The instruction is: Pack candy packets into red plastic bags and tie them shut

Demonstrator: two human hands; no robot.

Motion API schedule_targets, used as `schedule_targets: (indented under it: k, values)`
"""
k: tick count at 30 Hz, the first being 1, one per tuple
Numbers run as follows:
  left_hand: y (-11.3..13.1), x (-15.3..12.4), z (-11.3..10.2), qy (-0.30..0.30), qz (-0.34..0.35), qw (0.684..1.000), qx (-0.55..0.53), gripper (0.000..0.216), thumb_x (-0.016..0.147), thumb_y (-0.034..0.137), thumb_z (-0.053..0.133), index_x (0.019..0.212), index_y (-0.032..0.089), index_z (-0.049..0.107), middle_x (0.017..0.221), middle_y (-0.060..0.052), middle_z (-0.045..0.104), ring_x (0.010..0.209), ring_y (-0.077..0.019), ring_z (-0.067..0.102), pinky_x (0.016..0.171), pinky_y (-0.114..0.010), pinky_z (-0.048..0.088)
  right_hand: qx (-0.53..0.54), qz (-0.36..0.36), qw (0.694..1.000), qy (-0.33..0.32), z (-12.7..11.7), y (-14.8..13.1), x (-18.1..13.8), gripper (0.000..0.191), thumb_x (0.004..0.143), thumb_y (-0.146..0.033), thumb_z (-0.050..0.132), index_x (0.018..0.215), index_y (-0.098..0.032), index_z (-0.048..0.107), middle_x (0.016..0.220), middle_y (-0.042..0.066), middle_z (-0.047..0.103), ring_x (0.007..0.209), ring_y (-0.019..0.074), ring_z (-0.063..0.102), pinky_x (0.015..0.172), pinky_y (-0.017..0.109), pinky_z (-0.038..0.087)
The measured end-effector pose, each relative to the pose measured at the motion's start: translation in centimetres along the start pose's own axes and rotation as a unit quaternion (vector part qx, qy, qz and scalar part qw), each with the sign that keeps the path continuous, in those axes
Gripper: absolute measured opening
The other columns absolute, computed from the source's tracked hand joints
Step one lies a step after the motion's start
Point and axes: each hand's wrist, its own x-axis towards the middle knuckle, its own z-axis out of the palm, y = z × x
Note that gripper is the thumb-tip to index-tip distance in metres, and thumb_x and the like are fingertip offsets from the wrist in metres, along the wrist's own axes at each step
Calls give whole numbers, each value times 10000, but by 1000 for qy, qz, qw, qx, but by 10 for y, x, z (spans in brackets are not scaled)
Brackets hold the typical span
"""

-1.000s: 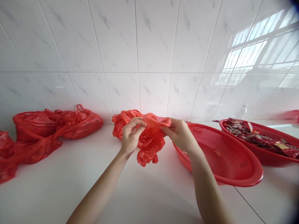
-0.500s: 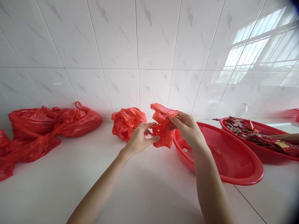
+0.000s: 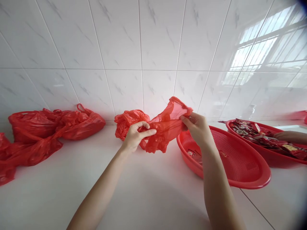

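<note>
A thin red plastic bag (image 3: 168,123) is stretched between my two hands above the counter. My left hand (image 3: 134,135) pinches its left side between thumb and fingers. At its upper right edge, my right hand (image 3: 198,127) is closed on the plastic. Behind my left hand lies a crumpled bundle of red plastic bags (image 3: 129,118), partly hidden. Under and beside my right forearm stands a red oval basket (image 3: 240,156) with perforated walls; a few small red packets (image 3: 193,155) lie at its left end.
At the far left, several filled red plastic bags (image 3: 81,124) rest against the tiled wall (image 3: 158,41). A second red basket (image 3: 271,161) on the right holds many small packets (image 3: 249,131), with another person's hand (image 3: 285,136) in it. The white counter (image 3: 144,191) runs along the wall.
My hands have moved apart, and the red plastic bag between them has spread out wider. My left hand has shifted left and now pinches the plastic. The other person's hand has moved slightly left.
</note>
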Motion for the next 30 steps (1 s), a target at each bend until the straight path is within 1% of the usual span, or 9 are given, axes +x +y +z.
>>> schedule_targets:
  k: [4, 9, 11, 13, 17, 19, 22, 25, 30]
  values:
    - [6, 4, -16, 50, 42, 998, -19, 271, 622, 175, 802, 801, 199, 601, 756, 38, 566, 696, -113, 548, 644, -234, 453, -38, 21, 999, 8, -12, 3, 2, 113, 812, -280, 647, 778, -176, 622, 618, -9, 566, 544, 96, 484, 509, 222, 397]
    - [10, 7, -30, 111, 90, 988, 53, 337, 626, 134, 699, 952, 220, 721, 910, 0, 661, 813, -163, 605, 719, -269, 487, -66, 67, 995, 25, -22, 0, 0, 103, 746, -251, 666, 815, -183, 630, 536, -37, 508, 480, 87, 421, 436, 209, 288]
    - [11, 8, -36, 132, 103, 983, 72, 335, 639, 136, 671, 960, 209, 731, 873, -5, 677, 800, -171, 614, 713, -269, 487, -101, 78, 991, 39, -27, 0, 0, 123, 750, -258, 660, 845, -182, 647, 528, -36, 516, 473, 92, 426, 430, 211, 291]
    - [11, 9, -40, 138, 114, 982, 63, 282, 653, 141, 662, 921, 194, 731, 828, -5, 678, 771, -165, 616, 688, -258, 484, -153, 86, 984, 28, -33, 0, -1, 199, 751, -283, 676, 921, -180, 664, 573, -15, 577, 520, 119, 504, 464, 227, 365]
    - [12, 9, -42, 100, 102, 990, 21, 201, 668, 164, 680, 863, 173, 723, 816, -18, 686, 768, -179, 644, 706, -279, 520, -207, 29, 978, -3, -42, -10, -11, 479, 746, -398, 740, 1175, -217, 627, 1004, 93, 706, 882, 234, 669, 693, 336, 550]
    - [11, 8, -38, 81, 88, 992, 33, 207, 682, 178, 687, 885, 174, 730, 828, -22, 698, 786, -191, 662, 752, -304, 540, -183, -36, 982, -30, -42, -20, -19, 563, 761, -411, 742, 1279, -264, 577, 1220, 107, 651, 1075, 273, 639, 832, 398, 566]
    - [10, 6, -31, 57, 67, 994, 72, 214, 714, 208, 683, 919, 189, 742, 847, -19, 714, 818, -195, 674, 825, -328, 546, -126, -122, 977, -118, -38, -39, -33, 616, 798, -387, 724, 1372, -324, 510, 1409, 75, 541, 1269, 293, 536, 986, 439, 520]
    - [9, 5, -26, 26, 59, 992, 105, 225, 736, 217, 654, 939, 204, 750, 903, -32, 719, 874, -202, 669, 849, -332, 541, -66, -153, 975, -146, -28, -55, -43, 557, 853, -385, 673, 1383, -328, 511, 1389, 67, 563, 1279, 301, 533, 988, 441, 522]
    - [3, 7, -30, 0, 92, 980, 175, 252, 699, 144, 543, 802, 209, 764, 968, -54, 677, 982, -214, 621, 800, -305, 520, -132, -139, 978, -76, -10, -54, -39, 423, 921, -377, 586, 1336, -298, 561, 1181, 80, 675, 1081, 295, 641, 885, 444, 547]
